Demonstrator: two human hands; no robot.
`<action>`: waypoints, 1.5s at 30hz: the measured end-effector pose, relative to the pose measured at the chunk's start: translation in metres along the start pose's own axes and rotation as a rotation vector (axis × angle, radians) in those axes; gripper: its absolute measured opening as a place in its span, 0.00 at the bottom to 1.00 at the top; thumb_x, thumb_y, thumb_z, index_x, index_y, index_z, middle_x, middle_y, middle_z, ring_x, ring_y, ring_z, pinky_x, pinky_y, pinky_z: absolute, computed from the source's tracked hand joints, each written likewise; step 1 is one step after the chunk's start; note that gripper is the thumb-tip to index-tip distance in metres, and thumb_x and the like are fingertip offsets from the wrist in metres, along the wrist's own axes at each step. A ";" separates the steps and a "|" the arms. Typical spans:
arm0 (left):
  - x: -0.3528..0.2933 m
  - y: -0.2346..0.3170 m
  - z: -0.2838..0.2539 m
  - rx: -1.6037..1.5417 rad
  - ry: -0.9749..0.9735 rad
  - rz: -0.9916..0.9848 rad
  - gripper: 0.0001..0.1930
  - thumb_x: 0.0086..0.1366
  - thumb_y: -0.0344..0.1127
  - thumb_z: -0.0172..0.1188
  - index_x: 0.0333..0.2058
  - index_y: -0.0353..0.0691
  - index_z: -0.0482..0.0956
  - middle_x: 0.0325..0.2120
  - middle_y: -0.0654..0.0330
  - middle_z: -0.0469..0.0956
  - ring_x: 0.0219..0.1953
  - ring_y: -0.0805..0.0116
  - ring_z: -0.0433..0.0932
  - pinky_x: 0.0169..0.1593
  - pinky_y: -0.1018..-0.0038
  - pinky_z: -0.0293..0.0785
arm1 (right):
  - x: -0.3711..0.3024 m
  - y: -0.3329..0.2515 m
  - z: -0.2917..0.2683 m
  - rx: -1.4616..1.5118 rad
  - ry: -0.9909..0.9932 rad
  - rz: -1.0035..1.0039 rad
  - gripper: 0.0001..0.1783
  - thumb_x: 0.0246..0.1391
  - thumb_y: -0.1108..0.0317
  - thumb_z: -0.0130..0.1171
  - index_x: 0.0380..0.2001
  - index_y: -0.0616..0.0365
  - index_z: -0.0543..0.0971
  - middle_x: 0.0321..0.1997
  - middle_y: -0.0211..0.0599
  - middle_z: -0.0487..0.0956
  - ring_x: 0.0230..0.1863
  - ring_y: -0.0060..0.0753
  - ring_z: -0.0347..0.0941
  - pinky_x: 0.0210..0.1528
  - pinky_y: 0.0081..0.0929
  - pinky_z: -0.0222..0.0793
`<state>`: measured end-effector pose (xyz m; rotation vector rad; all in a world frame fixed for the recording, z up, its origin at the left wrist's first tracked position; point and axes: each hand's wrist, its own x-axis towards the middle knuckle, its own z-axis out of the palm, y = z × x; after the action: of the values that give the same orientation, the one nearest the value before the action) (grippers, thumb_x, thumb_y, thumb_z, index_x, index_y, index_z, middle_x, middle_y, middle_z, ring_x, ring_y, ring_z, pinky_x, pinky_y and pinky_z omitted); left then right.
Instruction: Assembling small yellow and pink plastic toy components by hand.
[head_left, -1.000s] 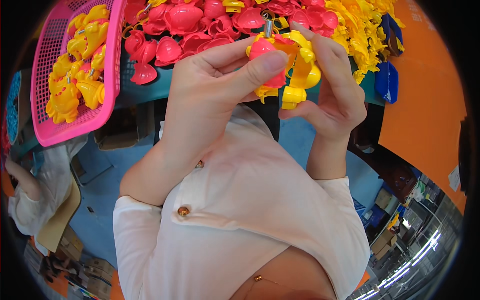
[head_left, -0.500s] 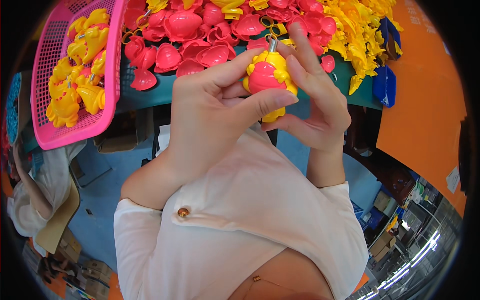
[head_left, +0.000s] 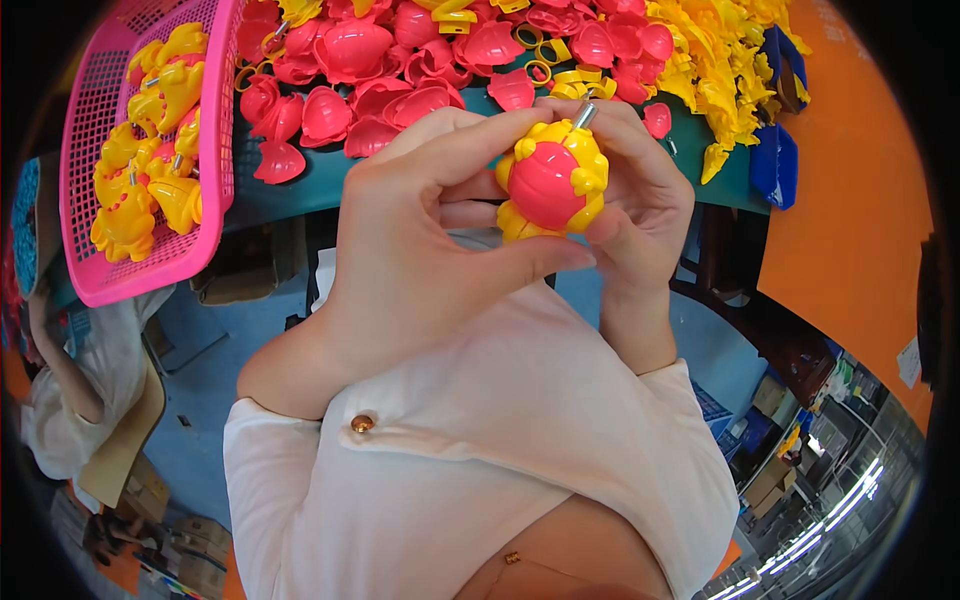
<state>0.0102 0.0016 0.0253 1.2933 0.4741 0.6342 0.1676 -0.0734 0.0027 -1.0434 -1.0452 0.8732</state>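
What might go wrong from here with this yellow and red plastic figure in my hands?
The glossy yellow-and-red plastic figure might slip from the left hand and right hand, near the edge of the green work surface. Its protruding silver metal post could snag. Loose red plastic shells close behind might be bumped.

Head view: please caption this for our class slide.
Left hand and right hand hold a red-and-yellow plastic figure near red shells and a pink basket.

Red shells [head_left: 355, 48] and yellow parts [head_left: 715, 90] cover the green table [head_left: 300, 190]
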 end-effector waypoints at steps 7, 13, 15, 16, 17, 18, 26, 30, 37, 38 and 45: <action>0.000 0.000 0.001 0.181 0.075 0.034 0.35 0.43 0.21 0.71 0.53 0.33 0.68 0.49 0.55 0.72 0.46 0.68 0.77 0.48 0.75 0.75 | -0.001 0.001 0.002 0.235 0.016 0.071 0.31 0.42 0.72 0.69 0.50 0.71 0.70 0.55 0.46 0.66 0.56 0.37 0.66 0.53 0.32 0.68; 0.003 -0.007 -0.005 0.551 0.098 0.237 0.29 0.41 0.26 0.72 0.46 0.43 0.78 0.45 0.55 0.74 0.37 0.71 0.77 0.40 0.81 0.73 | -0.014 0.010 0.009 0.549 0.070 0.353 0.32 0.48 0.63 0.63 0.53 0.68 0.66 0.51 0.45 0.72 0.51 0.37 0.72 0.51 0.33 0.71; 0.006 -0.007 -0.008 0.732 0.129 0.293 0.27 0.40 0.26 0.72 0.44 0.46 0.80 0.44 0.55 0.75 0.34 0.70 0.77 0.38 0.81 0.72 | -0.027 0.022 0.008 0.819 0.123 0.543 0.28 0.57 0.57 0.54 0.54 0.64 0.65 0.51 0.43 0.73 0.49 0.34 0.73 0.50 0.30 0.71; 0.006 -0.013 -0.009 0.680 0.102 0.337 0.25 0.41 0.26 0.71 0.42 0.45 0.80 0.43 0.55 0.76 0.33 0.69 0.77 0.37 0.80 0.73 | -0.035 0.032 0.012 0.890 0.090 0.675 0.27 0.58 0.57 0.52 0.54 0.63 0.65 0.50 0.41 0.73 0.49 0.34 0.73 0.50 0.28 0.71; 0.004 -0.021 -0.010 0.625 0.073 0.378 0.22 0.42 0.26 0.70 0.40 0.45 0.80 0.41 0.56 0.76 0.31 0.68 0.76 0.36 0.79 0.73 | -0.037 0.037 0.020 0.959 0.058 0.808 0.25 0.59 0.58 0.50 0.55 0.62 0.65 0.49 0.39 0.74 0.48 0.33 0.73 0.51 0.27 0.70; 0.003 -0.031 -0.011 0.569 0.042 0.419 0.20 0.43 0.25 0.69 0.38 0.44 0.80 0.39 0.56 0.77 0.30 0.67 0.76 0.35 0.78 0.73 | -0.036 0.032 0.025 1.049 0.140 0.960 0.20 0.58 0.63 0.52 0.51 0.62 0.69 0.45 0.36 0.75 0.47 0.30 0.74 0.50 0.25 0.69; -0.011 -0.042 -0.020 0.107 0.206 -0.061 0.04 0.51 0.23 0.62 0.26 0.34 0.76 0.22 0.64 0.76 0.26 0.80 0.74 0.30 0.80 0.71 | -0.001 0.027 -0.041 -1.176 0.178 -0.171 0.10 0.39 0.74 0.67 0.28 0.62 0.79 0.33 0.33 0.73 0.33 0.27 0.69 0.37 0.21 0.63; -0.008 -0.048 -0.013 0.133 0.121 -0.106 0.04 0.51 0.24 0.63 0.25 0.34 0.76 0.21 0.65 0.76 0.24 0.80 0.72 0.30 0.81 0.70 | 0.006 0.035 -0.058 -1.355 0.009 -0.169 0.07 0.38 0.76 0.66 0.25 0.61 0.80 0.35 0.34 0.73 0.33 0.30 0.69 0.36 0.23 0.65; 0.005 -0.054 -0.003 0.372 0.133 -0.020 0.09 0.46 0.29 0.68 0.22 0.35 0.74 0.19 0.58 0.75 0.21 0.68 0.74 0.27 0.76 0.70 | -0.004 0.004 -0.017 -0.245 -0.054 0.049 0.14 0.40 0.84 0.63 0.35 0.69 0.78 0.42 0.42 0.74 0.41 0.34 0.73 0.45 0.26 0.70; 0.006 -0.055 -0.002 0.468 0.148 0.061 0.11 0.45 0.30 0.69 0.22 0.35 0.74 0.19 0.56 0.75 0.21 0.63 0.75 0.26 0.74 0.71 | -0.004 -0.001 -0.009 -0.243 -0.054 0.051 0.14 0.40 0.84 0.63 0.35 0.69 0.78 0.42 0.42 0.74 0.41 0.34 0.73 0.45 0.26 0.70; 0.007 -0.050 -0.005 0.592 0.196 0.179 0.11 0.41 0.30 0.69 0.23 0.38 0.75 0.20 0.55 0.75 0.21 0.57 0.75 0.25 0.70 0.70 | 0.005 -0.013 -0.007 -0.440 -0.158 0.039 0.22 0.38 0.84 0.65 0.42 0.69 0.76 0.42 0.41 0.74 0.41 0.28 0.72 0.39 0.20 0.69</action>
<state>0.0207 0.0028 -0.0242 1.8570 0.7492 0.8092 0.1767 -0.0745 0.0154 -1.3807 -1.3937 0.7827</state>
